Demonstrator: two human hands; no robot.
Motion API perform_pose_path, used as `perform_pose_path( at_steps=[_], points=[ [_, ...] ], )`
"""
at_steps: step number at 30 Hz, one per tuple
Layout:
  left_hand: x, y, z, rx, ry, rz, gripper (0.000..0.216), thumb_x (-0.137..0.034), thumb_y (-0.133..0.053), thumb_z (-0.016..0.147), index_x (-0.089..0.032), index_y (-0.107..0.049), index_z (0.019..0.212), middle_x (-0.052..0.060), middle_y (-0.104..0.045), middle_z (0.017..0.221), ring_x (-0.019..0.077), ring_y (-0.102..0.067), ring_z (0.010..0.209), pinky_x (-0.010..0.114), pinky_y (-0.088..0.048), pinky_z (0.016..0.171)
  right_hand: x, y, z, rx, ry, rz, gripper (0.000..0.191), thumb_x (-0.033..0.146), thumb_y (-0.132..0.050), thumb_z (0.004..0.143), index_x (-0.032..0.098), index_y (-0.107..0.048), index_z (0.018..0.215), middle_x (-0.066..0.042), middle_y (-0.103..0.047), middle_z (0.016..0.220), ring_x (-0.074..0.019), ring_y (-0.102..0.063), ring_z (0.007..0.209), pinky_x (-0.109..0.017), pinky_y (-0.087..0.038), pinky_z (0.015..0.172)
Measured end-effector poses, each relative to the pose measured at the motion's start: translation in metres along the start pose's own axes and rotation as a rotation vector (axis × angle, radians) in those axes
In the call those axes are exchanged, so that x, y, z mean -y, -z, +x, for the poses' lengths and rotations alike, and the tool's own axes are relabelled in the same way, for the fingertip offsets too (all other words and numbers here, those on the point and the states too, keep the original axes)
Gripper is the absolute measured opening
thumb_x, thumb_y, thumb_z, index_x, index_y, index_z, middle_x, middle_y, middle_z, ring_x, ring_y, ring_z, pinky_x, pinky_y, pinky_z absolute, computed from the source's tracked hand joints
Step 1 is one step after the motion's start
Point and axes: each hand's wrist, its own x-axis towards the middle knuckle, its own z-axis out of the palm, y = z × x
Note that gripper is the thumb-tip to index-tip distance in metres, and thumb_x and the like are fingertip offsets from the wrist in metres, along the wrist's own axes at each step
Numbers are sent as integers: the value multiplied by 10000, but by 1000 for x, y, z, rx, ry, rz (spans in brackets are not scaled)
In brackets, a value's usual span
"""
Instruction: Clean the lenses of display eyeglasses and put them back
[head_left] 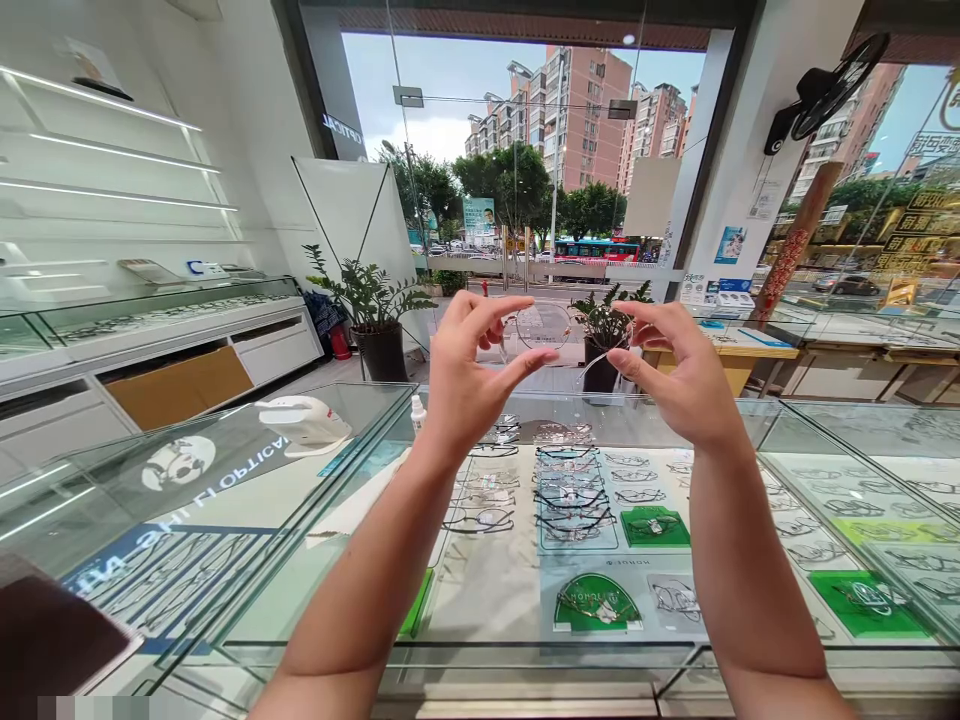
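Observation:
A pair of thin-rimmed eyeglasses [544,326] with clear lenses is held up in front of me, above the glass counter. My left hand [474,365] grips it, index finger along the upper edge of one round lens and thumb along the lower edge. My right hand [675,365] is curled at the other side, its index finger and thumb a little apart around that end. A thin pale line, apparently a temple arm, runs to the right thumb. Just what lies between the right fingertips is hard to make out against the plant behind.
Below my arms, a glass display case [480,655] holds rows of spectacle frames [571,495] and green display cards [656,528]. A white device [304,425] and a small white bottle [418,412] stand to the left. Potted plants [381,350] stand beyond, before the glass doors.

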Motion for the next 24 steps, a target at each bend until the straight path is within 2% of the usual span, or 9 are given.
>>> perform_pose_path(
  at_steps=[13,19,24],
  points=[
    [8,-2,1,50,57,-44,454,-526,-811,863,-301,-729,1249,44,-650,1050,162,-611,905,283,-472,677,4,-3,-2,-94,7,-24,444,486,-741,936,326,-667,1343,-64,-596,1159,-210,-650,967,-440,-588,944],
    [11,-3,1,46,117,-86,456,-509,-839,841,-264,-733,1211,55,-671,1086,156,-638,914,274,-464,672,7,-3,-2,-99,10,-46,415,474,-725,951,310,-678,1329,-68,-604,1155,-208,-655,949,-437,-592,930],
    [10,-5,0,37,137,-111,419,-483,-854,834,-289,-731,1185,56,-683,1085,166,-646,918,288,-471,670,7,-3,-2,-100,5,-65,427,494,-719,948,321,-679,1336,-66,-609,1161,-211,-656,956,-451,-594,937]
  ],
)
